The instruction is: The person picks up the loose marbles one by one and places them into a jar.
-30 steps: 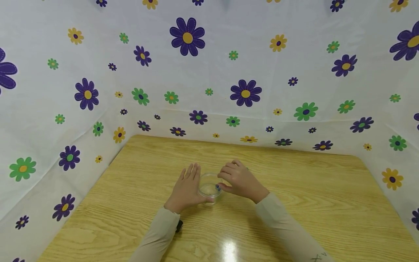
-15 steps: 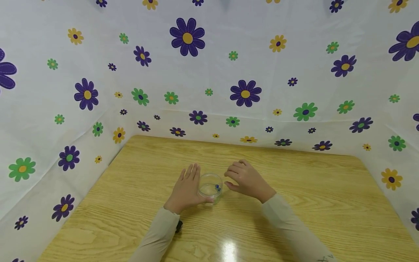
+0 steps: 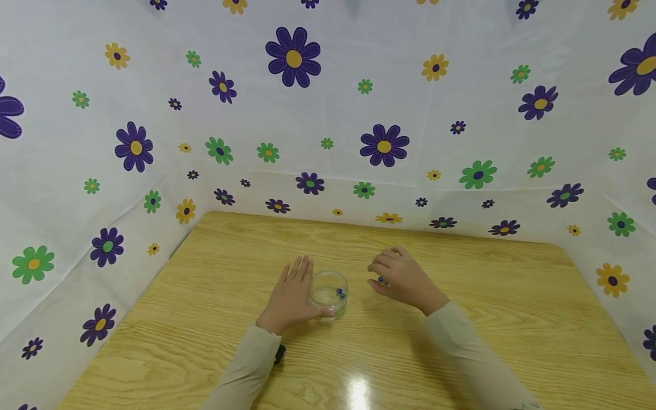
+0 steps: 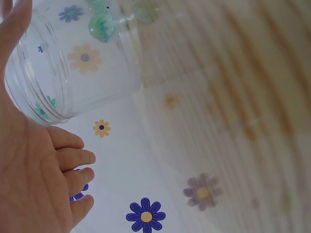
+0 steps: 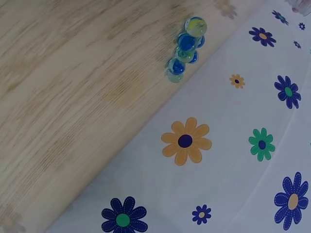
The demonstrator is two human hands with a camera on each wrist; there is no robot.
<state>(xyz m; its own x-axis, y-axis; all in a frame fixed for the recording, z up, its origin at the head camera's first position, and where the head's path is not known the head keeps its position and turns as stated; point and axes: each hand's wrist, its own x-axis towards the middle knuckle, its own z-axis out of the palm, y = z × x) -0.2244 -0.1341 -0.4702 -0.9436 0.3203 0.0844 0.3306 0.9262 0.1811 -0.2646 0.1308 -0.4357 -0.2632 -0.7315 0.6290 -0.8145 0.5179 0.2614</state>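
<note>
A clear, lidless plastic jar [image 3: 340,311] stands on the wooden table, with blue marbles [image 3: 340,293] inside at its right. My left hand [image 3: 290,302] rests against the jar's left side, fingers straight and thumb along its near side. Through the jar wall, the left wrist view gives a blue-green marble [image 4: 102,27]. My right hand [image 3: 405,282] is to the right of the jar, fingers bent and thumb apart from them. Blue marbles [image 3: 381,279] show in that gap. Several blue and yellow-green marbles [image 5: 184,53] lie clustered on the table in the right wrist view; the right hand is outside that view.
The wood-grain table [image 3: 230,245] meets a white cloth [image 3: 328,102] printed with purple, green and yellow flowers at the back and both sides. A black wrist device [image 3: 279,354] shows at the left cuff. Light glares off the table's near part.
My right hand has drawn back from the jar's rim toward the right, uncovering the marbles inside. The left hand and jar have stayed in place.
</note>
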